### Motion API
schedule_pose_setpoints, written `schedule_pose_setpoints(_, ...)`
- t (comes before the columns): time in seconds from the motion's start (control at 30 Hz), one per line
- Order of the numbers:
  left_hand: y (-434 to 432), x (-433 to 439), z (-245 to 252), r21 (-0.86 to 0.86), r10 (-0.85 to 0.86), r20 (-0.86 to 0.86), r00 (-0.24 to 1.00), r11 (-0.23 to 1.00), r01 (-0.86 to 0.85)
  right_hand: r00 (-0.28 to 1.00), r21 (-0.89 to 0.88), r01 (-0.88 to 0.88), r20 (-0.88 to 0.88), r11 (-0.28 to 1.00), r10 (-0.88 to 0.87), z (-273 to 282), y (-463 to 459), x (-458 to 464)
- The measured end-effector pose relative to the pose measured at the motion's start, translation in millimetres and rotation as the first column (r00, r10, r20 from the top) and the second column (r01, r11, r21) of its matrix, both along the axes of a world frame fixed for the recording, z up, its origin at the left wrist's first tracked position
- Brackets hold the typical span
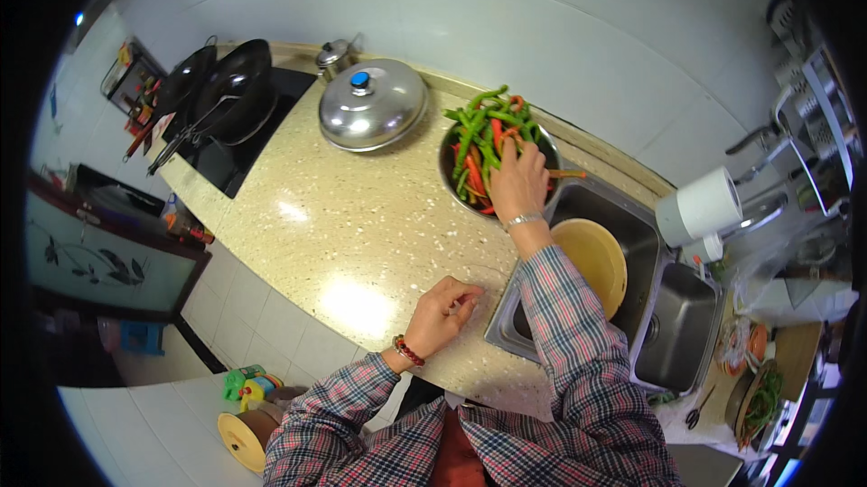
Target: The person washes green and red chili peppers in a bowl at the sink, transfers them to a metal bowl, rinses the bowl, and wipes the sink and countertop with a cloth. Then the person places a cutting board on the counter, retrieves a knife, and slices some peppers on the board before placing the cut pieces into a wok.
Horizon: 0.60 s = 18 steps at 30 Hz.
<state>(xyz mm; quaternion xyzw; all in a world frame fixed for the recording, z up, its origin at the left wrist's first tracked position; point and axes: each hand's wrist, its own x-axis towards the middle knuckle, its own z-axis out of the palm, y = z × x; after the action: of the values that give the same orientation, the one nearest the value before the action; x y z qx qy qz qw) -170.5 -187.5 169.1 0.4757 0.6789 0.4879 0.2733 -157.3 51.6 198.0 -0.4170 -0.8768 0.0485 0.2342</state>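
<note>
A round metal bowl (448,179) on the speckled countertop (325,216) is heaped with long green and red peppers (477,135). My right hand (520,179) reaches over the heap, its fingertips down among the peppers; whether they grip one is hidden. An orange-brown stick (567,174) pokes out past the bowl's right side. Lower down, my left hand (437,318) hovers over the counter near the sink's left edge. Its fingers curl loosely, with a gap by the thumb and nothing seen in it.
Right of the bowl, a yellow basin (613,263) sits in the double steel sink (681,324). A domed metal lid (372,111) rests on the counter. Farther left, black woks (234,91) stand on the cooktop (237,162). Scissors (698,409) lie at lower right.
</note>
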Motion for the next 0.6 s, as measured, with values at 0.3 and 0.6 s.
schedule_pose_setpoints(0.3, -1.5, -9.6, -0.1, -0.046, 0.008, 0.029, 1.0, 0.999, -0.006, 0.985, 0.093, -0.171, -0.006, 0.981, 0.173, 31.5, -3.9, 27.2)
schedule_pose_setpoints(0.6, 19.0, 34.8, -12.4, -0.088, -0.096, 0.483, 0.871, 0.984, 0.157, 0.996, -0.269, -0.08, -0.056, 0.96, 0.067, -62.0, 51.1, 225.9)
